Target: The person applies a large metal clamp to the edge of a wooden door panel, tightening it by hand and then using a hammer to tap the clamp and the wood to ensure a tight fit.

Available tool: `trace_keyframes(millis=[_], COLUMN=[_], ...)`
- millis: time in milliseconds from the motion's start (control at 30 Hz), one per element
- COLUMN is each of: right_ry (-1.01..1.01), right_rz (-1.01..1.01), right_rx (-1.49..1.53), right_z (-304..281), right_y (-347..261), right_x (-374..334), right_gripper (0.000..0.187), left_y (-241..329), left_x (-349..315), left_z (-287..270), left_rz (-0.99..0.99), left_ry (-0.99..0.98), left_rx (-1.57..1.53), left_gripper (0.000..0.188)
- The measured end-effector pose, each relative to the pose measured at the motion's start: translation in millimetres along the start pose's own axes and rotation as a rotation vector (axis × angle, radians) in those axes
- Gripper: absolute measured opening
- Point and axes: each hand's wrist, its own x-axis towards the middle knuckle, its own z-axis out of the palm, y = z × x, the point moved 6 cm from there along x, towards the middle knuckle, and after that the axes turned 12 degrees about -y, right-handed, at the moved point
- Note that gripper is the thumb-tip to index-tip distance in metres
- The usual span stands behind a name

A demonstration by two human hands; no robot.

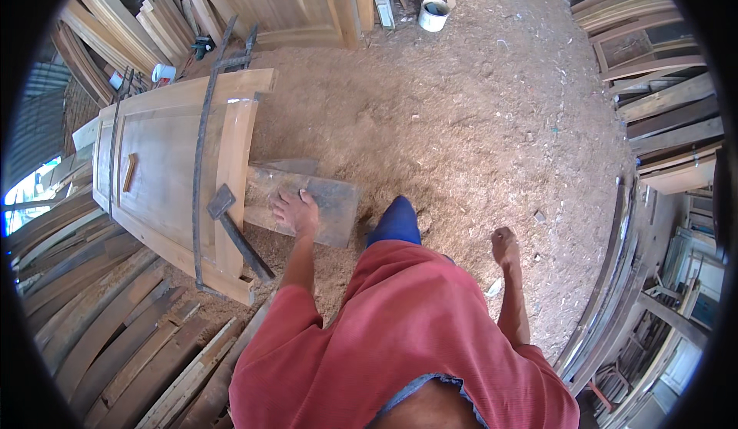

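My left hand (296,212), fingers spread, is over a flat wooden board (338,202) and seems to touch it; the board lies at the near end of a panelled wooden door (165,152). Across the door run two long metal bar clamps (204,137). A hammer (244,237) with a dark handle rests on the door's edge, left of that hand. One small wooden piece (129,172) sits on the door panel. My right hand (504,246) hangs over the ground at the right, fingers curled in, with nothing visible in it.
Sawdust and shavings cover the floor (446,121). Curved-looking stacked timber (115,329) fills the lower left, and more planks (669,106) are piled at the right. A white bucket (434,15) stands at the back beside a leaning wooden door (269,2).
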Motion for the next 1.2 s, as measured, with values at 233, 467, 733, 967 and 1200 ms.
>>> trace_keyframes(millis=[233, 467, 733, 967, 1200], right_ry=[-0.186, -0.221, -0.376, -0.504, -0.606], right_rz=[-0.277, -0.4, -0.518, -0.802, -0.991], right_rx=[-0.038, -0.213, -0.431, -0.812, -0.839], right_z=[1, -31, -30, -3, 35], right_y=[-108, -200, -311, -443, -641], right_x=[59, 167, 256, 320, 372], right_gripper=[0.029, 0.029, 0.033, 0.033, 0.041], left_y=[0, 9, 8, 12, 116], left_x=[-2, 0, -7, -4, 96], left_z=[-1, -15, -23, -25, -70], left_rz=[-0.05, 0.013, -0.081, -0.096, -0.441], left_ry=[-0.029, -0.011, -0.146, 0.003, 0.427], left_rx=[-0.027, -0.091, -0.147, -0.236, -0.562], left_gripper=[0.078, 0.082, 0.083, 0.077, 0.073])
